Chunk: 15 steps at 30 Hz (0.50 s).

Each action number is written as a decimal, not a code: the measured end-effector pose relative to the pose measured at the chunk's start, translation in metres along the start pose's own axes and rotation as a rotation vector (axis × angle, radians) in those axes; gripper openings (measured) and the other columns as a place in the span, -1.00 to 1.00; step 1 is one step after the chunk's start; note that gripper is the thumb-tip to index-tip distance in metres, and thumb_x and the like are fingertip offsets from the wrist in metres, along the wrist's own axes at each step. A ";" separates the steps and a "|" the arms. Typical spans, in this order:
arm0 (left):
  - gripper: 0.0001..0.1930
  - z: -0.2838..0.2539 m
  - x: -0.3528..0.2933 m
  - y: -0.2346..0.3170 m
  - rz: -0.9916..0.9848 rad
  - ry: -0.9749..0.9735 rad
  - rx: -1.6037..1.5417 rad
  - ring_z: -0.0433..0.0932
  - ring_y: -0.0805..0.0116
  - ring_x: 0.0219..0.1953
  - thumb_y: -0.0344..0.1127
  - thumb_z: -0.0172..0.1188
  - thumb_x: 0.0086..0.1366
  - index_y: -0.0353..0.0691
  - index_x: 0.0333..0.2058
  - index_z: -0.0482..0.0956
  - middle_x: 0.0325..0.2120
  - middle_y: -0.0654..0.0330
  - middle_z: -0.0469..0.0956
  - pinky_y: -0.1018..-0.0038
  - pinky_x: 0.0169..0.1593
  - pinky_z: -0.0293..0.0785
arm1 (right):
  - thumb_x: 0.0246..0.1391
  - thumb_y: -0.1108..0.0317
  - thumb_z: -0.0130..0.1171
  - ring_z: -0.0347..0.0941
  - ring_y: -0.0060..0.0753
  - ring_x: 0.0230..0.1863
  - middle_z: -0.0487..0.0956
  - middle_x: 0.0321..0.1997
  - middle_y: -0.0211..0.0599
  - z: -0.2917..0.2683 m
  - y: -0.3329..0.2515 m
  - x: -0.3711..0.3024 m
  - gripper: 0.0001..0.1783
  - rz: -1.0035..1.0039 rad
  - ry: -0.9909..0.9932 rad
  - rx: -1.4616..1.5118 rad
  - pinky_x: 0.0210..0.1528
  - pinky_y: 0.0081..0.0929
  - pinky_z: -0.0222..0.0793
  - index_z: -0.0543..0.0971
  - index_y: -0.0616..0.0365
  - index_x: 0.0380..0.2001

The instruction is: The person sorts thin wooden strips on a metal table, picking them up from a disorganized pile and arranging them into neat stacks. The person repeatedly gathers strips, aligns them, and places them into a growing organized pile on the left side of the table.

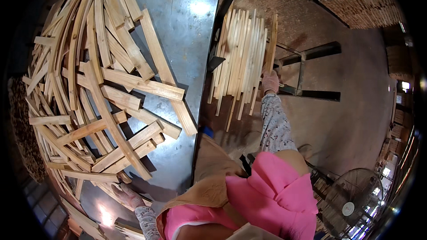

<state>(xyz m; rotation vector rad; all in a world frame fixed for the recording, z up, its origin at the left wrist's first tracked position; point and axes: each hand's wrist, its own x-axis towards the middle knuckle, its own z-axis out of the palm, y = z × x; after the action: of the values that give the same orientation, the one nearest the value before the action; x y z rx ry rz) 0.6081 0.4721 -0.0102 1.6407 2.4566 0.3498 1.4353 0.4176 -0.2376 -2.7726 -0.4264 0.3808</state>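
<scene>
Gripping noted: right hand (pixel 270 81) closed on pale thin wooden slat (pixel 271 46), stiff, light; left hand (pixel 127 195) spread flat on grey metal worktop (pixel 187 31).

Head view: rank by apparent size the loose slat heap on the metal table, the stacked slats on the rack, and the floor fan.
1. Loose slat heap.
2. Stacked slats.
3. Floor fan, though fisheye bending at the rim makes this last ranking unsure.
</scene>
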 end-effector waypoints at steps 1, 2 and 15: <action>-0.22 0.005 -0.001 0.000 -0.033 -0.027 -0.066 0.18 -0.13 0.56 0.16 -0.01 0.63 -0.28 0.56 0.15 0.52 -0.18 0.21 0.15 0.56 0.13 | 0.43 -0.04 0.04 0.59 0.31 0.22 0.69 0.12 0.22 0.000 -0.011 -0.002 -0.41 0.039 -0.010 0.006 0.25 0.00 0.50 0.58 0.24 0.20; -0.21 0.010 -0.008 0.000 -0.080 -0.045 -0.132 0.15 -0.12 0.57 0.16 -0.01 0.64 -0.29 0.57 0.11 0.53 -0.18 0.19 0.16 0.58 0.10 | 0.45 0.01 0.01 0.59 0.32 0.21 0.68 0.12 0.24 0.000 -0.031 -0.006 -0.46 0.066 -0.019 0.023 0.24 0.03 0.50 0.59 0.26 0.17; -0.29 0.000 0.019 0.057 -0.146 0.200 -0.096 0.49 -0.18 0.29 0.12 0.28 0.43 -0.33 0.32 0.48 0.25 -0.21 0.51 0.04 0.39 0.37 | 0.48 0.22 0.03 0.45 -0.01 0.40 0.51 0.42 0.01 -0.043 -0.059 0.057 -0.45 -0.273 0.087 0.094 0.49 -0.14 0.31 0.46 0.25 0.40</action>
<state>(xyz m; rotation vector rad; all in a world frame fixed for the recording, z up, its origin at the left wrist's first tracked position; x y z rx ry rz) 0.6514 0.5105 0.0058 1.4417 2.6376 0.6286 1.4858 0.4783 -0.1907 -2.5816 -0.7344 0.2081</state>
